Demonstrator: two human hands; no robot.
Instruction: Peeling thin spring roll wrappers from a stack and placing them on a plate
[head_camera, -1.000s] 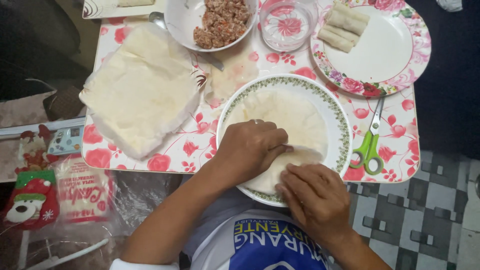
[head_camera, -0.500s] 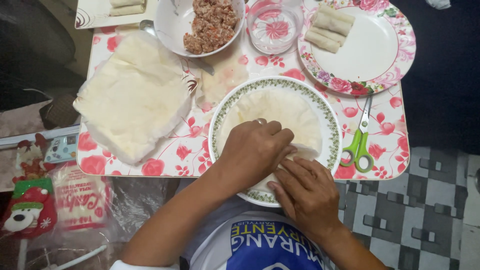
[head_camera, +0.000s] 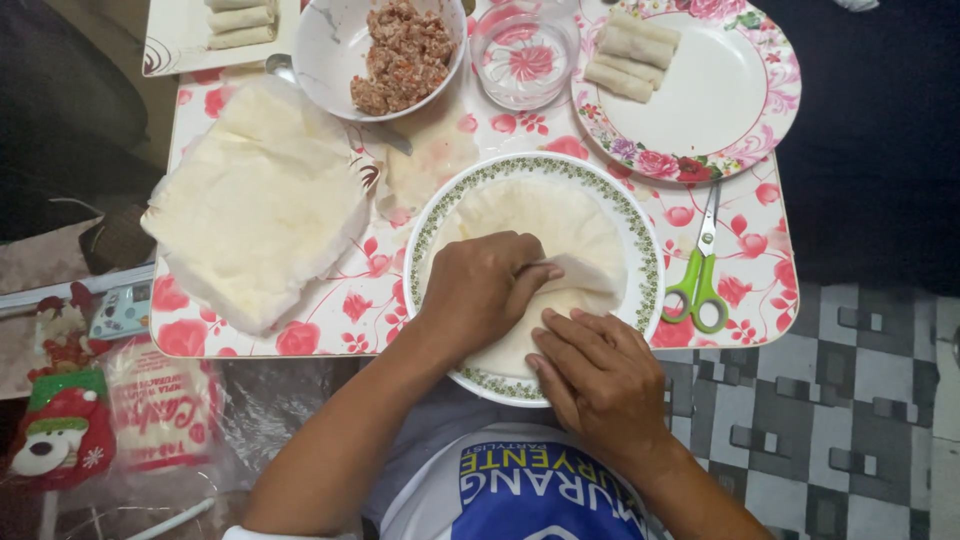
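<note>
While the wrapper (head_camera: 545, 215) lies spread in the green-rimmed plate (head_camera: 640, 250) at the table's (head_camera: 400, 300) near edge, both hands work on its near half. The left hand (head_camera: 480, 290) is curled over the sheet's middle, fingers bunched together and bent down, pinching a folded flap of wrapper whose pale edge pokes out just past its fingertips toward the right. The right hand (head_camera: 595, 375) lies flat on the sheet's lower part, fingers (head_camera: 565, 325) close together and stretched out, their tips touching the fold right under the left hand. The rest of the wrapper shows bare beyond the knuckles, on the plate's far side.

Left of the plate sits a stack of wrappers (head_camera: 255, 200). Beyond it are a bowl of filling (head_camera: 400, 50), a glass dish (head_camera: 525, 50), and a floral plate (head_camera: 720, 100) with finished rolls (head_camera: 630, 55). Green scissors (head_camera: 700, 270) lie just right of the plate.
</note>
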